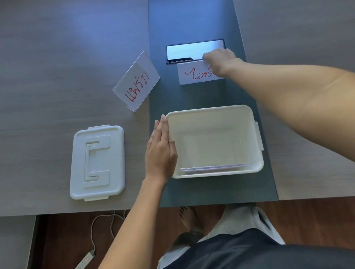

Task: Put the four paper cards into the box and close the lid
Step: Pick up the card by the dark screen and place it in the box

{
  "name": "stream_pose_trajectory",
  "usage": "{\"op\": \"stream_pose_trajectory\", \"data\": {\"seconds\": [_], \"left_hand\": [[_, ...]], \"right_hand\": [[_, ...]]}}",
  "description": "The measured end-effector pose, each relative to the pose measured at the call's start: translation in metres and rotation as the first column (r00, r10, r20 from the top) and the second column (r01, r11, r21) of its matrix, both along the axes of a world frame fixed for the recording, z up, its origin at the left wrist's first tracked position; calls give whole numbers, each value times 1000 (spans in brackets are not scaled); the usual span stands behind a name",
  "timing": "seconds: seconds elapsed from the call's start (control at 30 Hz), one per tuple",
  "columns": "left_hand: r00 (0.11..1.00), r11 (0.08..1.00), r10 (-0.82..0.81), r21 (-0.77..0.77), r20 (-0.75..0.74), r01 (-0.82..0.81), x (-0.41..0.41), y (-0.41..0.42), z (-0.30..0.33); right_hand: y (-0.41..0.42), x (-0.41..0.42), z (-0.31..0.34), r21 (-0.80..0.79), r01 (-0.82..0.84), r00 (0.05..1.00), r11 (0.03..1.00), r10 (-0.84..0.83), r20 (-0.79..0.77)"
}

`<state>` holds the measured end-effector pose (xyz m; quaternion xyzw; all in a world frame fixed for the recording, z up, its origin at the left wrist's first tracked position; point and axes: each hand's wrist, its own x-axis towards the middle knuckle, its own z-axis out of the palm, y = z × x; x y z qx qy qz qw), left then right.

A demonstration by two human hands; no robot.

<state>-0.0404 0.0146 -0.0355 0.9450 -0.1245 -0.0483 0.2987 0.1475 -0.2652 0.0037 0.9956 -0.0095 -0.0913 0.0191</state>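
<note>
A white open box (258, 139) stands on the dark centre strip of the table, with white cards (215, 167) lying flat along its near inner wall. My left hand (159, 151) rests flat against the box's left side, fingers together. My right hand (219, 61) reaches beyond the box and grips the top edge of a folded white card with red writing (192, 73). A second folded card with red writing (137, 83) stands to the left on the wood. The white lid (97, 162) lies flat left of the box.
A glossy black cable hatch (185, 51) is set into the dark strip just behind the gripped card. The table's near edge runs below the box. Under the table are a power strip (82, 265) with its cord, and my legs.
</note>
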Motion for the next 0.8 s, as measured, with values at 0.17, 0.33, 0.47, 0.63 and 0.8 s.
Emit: {"op": "stream_pose_trajectory", "data": {"seconds": [0.17,0.33,0.47,0.63,0.8], "left_hand": [[1000,1000,-5,-15,10,5,0,-1,-1],[1000,1000,7,-25,21,-7,0,0,-3],[1000,1000,-5,-26,13,5,0,0,-4],[1000,999,-1,-48,-2,1,2,0,-4],[1000,999,-5,-52,-17,5,1,2,-3]], "right_hand": [[-8,-11,22,86,12,999,996,-16,44],[-13,-32,46,244,36,984,969,-77,162],[-17,-64,66,327,-48,924,944,-82,373],[-17,-112,94,435,-185,856,881,-72,511],[1,-174,104,608,-268,869,747,-85,488]]}}
